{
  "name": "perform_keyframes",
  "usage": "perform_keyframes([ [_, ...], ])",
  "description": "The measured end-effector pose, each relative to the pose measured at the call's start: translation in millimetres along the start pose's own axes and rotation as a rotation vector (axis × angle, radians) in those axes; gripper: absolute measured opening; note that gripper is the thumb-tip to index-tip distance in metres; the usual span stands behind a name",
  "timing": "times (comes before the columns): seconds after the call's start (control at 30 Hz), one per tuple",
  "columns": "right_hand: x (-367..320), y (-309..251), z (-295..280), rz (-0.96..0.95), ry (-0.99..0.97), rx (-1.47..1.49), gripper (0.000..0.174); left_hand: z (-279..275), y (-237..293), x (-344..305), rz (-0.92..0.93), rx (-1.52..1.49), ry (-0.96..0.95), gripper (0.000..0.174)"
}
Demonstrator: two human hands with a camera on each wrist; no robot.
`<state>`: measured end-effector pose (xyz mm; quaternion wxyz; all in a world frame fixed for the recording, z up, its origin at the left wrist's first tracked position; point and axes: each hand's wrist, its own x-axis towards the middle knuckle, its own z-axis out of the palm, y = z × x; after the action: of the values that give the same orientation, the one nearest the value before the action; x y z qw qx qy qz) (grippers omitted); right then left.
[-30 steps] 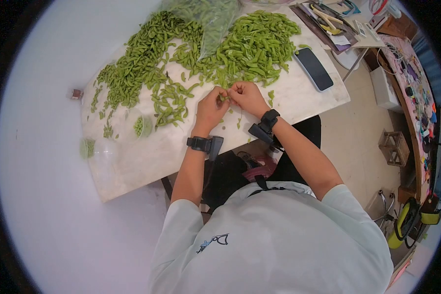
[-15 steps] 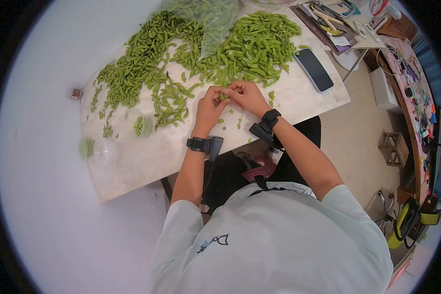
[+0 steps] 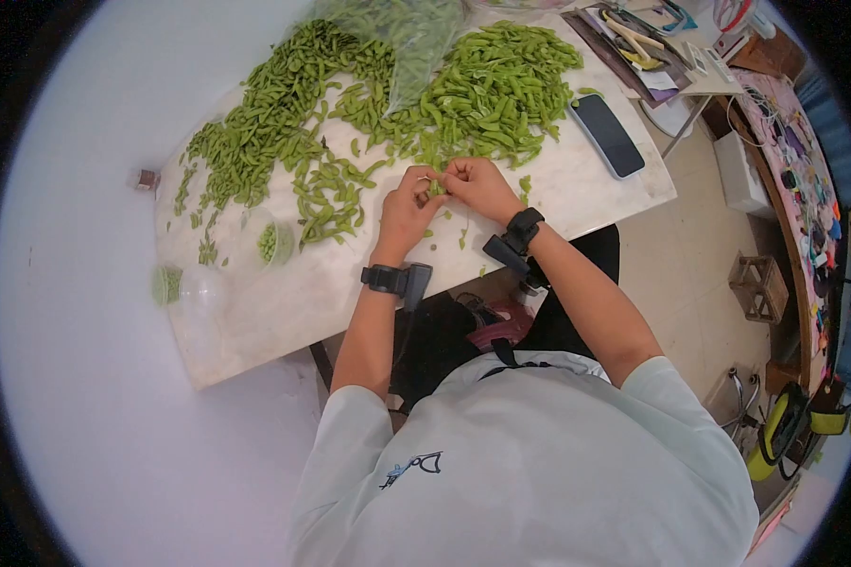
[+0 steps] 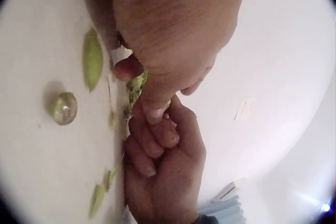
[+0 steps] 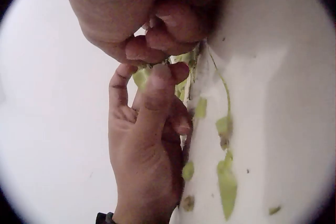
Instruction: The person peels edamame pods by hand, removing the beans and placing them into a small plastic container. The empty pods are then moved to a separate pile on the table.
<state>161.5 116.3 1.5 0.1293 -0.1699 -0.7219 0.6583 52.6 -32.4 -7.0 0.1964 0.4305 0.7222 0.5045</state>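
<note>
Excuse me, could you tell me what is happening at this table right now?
A seated person holds one small green bean pod between both hands, the left hand and right hand each pinching it above the white marble table. Beyond the hands lie heaps of green pods, and a small clear cup of shelled beans stands to their left.

- Pale grey short-sleeved T-shirt [image 3: 539, 454], with a small dark line-drawn logo [image 3: 409, 467] printed on it.
- Black left-wrist strap [image 3: 380, 277] carrying a black boxy left camera [image 3: 416, 283].
- Matching black right-wrist strap [image 3: 522, 229] with a right camera [image 3: 506, 257].
- Bare left hand [image 3: 405, 210] and right hand [image 3: 482, 187]; the fingers [image 4: 156, 112] have short nails.
</note>
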Motion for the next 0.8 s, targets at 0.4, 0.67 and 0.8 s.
perform_keyframes([
  [0.4,5.7,-16.2,-13.4,0.213,-0.157,0.063,0.028,-1.4,15.2,-3.7,0.078,0.287,0.057,0.025],
  [0.67,6.1,-14.8,-13.6,0.21,-0.15,0.115,0.025,-1.0,19.1,-2.4,0.096,0.293,0.043,0.019],
  [0.8,6.9,-13.5,-13.0,0.21,-0.137,0.089,0.024,-1.9,18.9,-1.6,0.034,0.29,0.011,0.019],
])
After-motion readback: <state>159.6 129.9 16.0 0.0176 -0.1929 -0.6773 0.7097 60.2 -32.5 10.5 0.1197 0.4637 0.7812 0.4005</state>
